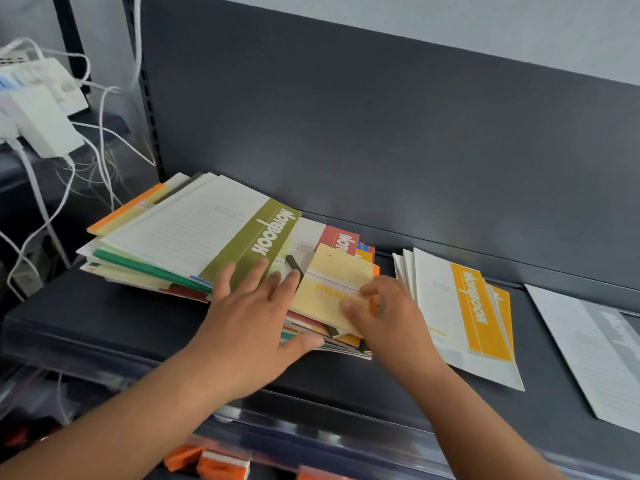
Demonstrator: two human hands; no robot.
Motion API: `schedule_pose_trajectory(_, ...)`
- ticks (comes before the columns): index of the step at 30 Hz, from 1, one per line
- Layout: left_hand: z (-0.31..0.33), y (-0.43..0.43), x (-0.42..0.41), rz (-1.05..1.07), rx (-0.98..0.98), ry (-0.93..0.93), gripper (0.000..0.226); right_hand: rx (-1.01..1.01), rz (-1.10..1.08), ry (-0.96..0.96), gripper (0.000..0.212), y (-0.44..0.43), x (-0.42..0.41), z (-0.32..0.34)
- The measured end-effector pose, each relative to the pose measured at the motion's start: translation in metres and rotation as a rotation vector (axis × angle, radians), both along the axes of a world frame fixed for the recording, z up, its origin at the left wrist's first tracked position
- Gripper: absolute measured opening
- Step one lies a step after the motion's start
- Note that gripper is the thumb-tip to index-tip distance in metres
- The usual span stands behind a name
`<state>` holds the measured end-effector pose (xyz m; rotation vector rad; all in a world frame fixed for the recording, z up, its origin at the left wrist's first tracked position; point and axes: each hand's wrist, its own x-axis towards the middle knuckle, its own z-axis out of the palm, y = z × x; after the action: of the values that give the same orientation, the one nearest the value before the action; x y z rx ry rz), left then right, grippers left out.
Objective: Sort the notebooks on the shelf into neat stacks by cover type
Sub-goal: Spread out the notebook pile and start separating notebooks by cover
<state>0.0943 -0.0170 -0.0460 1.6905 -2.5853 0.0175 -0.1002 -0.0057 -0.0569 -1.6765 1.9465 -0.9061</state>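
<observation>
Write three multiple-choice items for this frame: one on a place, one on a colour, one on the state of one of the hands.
1. Where does the yellow-band stack lie relative to the mixed pile?
A. to its left
B. to its right
C. on top of it

2. What colour is the band on the mixed pile's top notebook?
A. olive green
B. blue
C. pink

3. What is the right hand doing?
A. hanging idle
B. pinching the pale yellow notebook
C. making an empty fist

Answers:
1 B: it lies apart from the pile, on the right.
2 A: the band printed NOTEBOOK is olive green.
3 B: the thumb and fingers close on that notebook's edge.
</observation>
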Motion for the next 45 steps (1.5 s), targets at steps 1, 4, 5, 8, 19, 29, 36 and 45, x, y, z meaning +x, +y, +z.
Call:
schedule_pose_trajectory(1,0.000,0.002,-0.001,-0.022,0.003,0.009,0.094,0.022,-0.064,-0.066,0.043,-0.003,-0.001,0.001)
schedule_pose_trajectory(4,0.000,0.000,0.003,-0.072,0.007,0.037,0.085,0.137,-0.178,-0.363,0.053,-0.009,-0.009,0.005)
schedule_pose_trajectory(5,0.002,-0.002,0.006,-0.081,-0.001,0.047,0.085,0.175,-0.201,-0.467,0.053,-0.010,-0.012,0.007)
schedule_pose_trajectory(8,0.012,-0.008,0.017,-0.048,-0.011,0.064,0.091,0.237,-0.218,-0.715,0.051,-0.014,-0.016,0.012)
schedule_pose_trajectory(19,0.024,-0.051,0.076,0.306,0.086,-0.095,0.095,0.292,-0.307,-1.221,0.022,-0.033,0.008,0.038)
schedule_pose_trajectory(29,0.039,-0.020,0.054,0.113,-0.024,0.395,0.062,0.363,-0.222,-1.367,0.035,-0.040,0.046,0.045)
schedule_pose_trajectory(36,0.048,-0.023,0.000,0.247,0.537,1.238,0.040,0.246,-0.143,-1.363,0.028,-0.018,0.016,0.050)
schedule_pose_trajectory(45,0.043,-0.031,-0.056,0.285,0.554,1.283,0.020,0.004,-0.198,-0.825,0.035,0.021,-0.075,0.075)
